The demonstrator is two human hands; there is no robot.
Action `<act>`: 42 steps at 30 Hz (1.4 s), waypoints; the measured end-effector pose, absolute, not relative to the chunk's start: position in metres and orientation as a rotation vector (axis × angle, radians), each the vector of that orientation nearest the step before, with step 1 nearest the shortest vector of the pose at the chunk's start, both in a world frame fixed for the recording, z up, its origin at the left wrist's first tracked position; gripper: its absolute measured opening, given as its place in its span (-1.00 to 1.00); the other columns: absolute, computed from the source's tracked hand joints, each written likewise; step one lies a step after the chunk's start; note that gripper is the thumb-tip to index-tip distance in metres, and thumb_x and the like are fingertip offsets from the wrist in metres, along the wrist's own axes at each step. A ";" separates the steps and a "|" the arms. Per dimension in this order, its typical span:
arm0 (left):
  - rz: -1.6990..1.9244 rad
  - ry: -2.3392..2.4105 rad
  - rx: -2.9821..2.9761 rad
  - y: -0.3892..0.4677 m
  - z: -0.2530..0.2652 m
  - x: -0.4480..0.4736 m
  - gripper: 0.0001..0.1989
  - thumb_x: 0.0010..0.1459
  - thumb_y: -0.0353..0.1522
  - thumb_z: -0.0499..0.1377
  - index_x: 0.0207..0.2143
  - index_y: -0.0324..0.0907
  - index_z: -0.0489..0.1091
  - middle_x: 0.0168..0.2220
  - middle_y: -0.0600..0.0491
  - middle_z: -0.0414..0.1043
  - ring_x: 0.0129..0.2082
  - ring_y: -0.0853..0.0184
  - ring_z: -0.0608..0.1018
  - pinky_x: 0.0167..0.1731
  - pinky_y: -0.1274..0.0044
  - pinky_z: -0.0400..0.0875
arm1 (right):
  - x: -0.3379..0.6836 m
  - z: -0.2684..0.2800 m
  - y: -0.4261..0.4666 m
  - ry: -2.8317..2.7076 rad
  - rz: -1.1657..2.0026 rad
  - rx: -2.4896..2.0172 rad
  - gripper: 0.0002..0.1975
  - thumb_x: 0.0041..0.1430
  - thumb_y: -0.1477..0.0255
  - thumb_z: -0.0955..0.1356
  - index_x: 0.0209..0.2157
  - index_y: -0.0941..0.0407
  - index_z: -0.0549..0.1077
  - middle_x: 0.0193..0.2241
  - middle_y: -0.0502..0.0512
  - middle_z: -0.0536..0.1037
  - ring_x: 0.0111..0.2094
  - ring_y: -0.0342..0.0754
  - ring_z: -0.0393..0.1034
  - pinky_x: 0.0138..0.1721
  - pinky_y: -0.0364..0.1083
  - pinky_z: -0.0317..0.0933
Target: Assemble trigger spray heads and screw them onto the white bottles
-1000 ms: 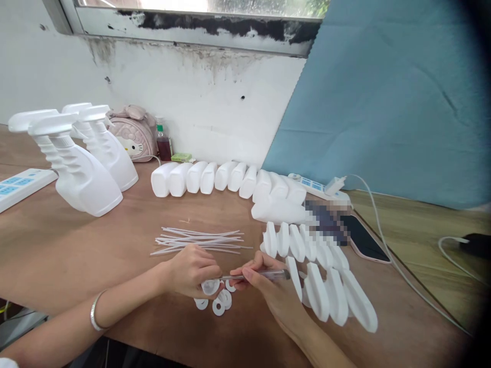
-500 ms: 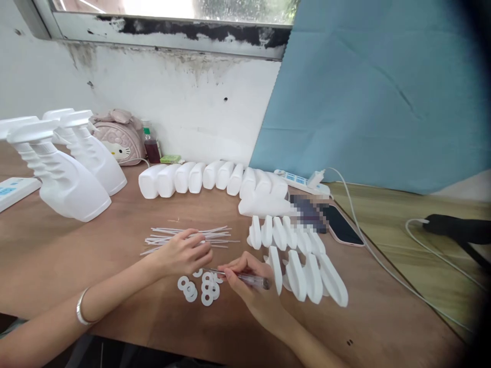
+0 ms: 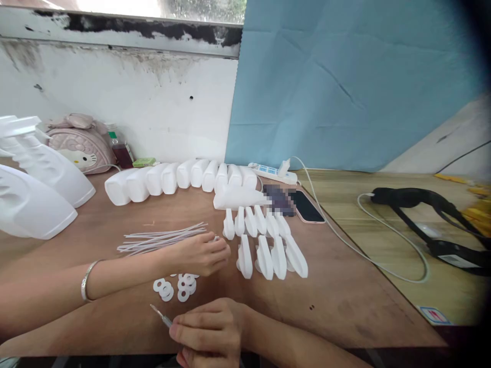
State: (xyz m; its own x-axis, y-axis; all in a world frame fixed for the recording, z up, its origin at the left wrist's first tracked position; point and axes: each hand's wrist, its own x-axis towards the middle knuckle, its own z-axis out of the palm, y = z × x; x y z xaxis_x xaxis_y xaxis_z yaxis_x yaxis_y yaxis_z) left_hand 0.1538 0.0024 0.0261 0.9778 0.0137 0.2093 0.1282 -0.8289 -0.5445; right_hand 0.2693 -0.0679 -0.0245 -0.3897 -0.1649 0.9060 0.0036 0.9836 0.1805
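Note:
In my right hand (image 3: 215, 327), near the table's front edge, is a small screwdriver (image 3: 164, 317), its thin tip pointing up and left. My left hand (image 3: 209, 254) has its fingers curled together above the table. What they hold, if anything, I cannot make out; a bit of white shows at the fingertips. Just right of it stand white plastic spray-head pieces (image 3: 264, 258) in two rows. Flat white ring washers (image 3: 165, 290) lie below my left wrist, some partly covered. Behind that forearm are thin white tubes (image 3: 153, 239) in a loose bundle.
White bottles (image 3: 136, 185) lie in a row along the wall. Large white spray bottles (image 3: 34, 199) stand at left, before a pink bag (image 3: 82, 145). At right are a phone (image 3: 309, 207), a power strip (image 3: 276, 175), a white cable (image 3: 347, 243) and a black strap-like device (image 3: 412, 199).
My left hand has moved right, from over the washers toward the spray-head pieces. My right hand has drawn back toward the table's front edge with the screwdriver. The view has turned right.

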 end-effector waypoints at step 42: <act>-0.274 -0.041 -2.483 -0.018 0.029 0.170 -0.83 0.13 -0.50 0.02 -0.38 -0.26 0.41 -0.33 -0.03 0.46 -0.31 0.28 0.44 -0.29 0.40 0.30 | 0.261 -0.030 -0.070 -1.878 -0.232 0.171 -0.72 0.07 0.32 0.33 -0.68 0.02 0.33 -0.54 -0.12 0.54 -0.47 -0.25 0.42 -0.41 -0.32 0.36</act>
State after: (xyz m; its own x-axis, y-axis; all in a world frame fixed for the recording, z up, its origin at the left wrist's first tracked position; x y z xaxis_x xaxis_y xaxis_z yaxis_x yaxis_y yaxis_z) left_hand 0.1699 -0.0181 0.0294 0.9778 -0.0367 0.2062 0.0950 -0.7998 -0.5927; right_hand 0.2614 -0.0702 -0.0299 -0.3125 -0.2331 0.9209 -0.0019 0.9696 0.2448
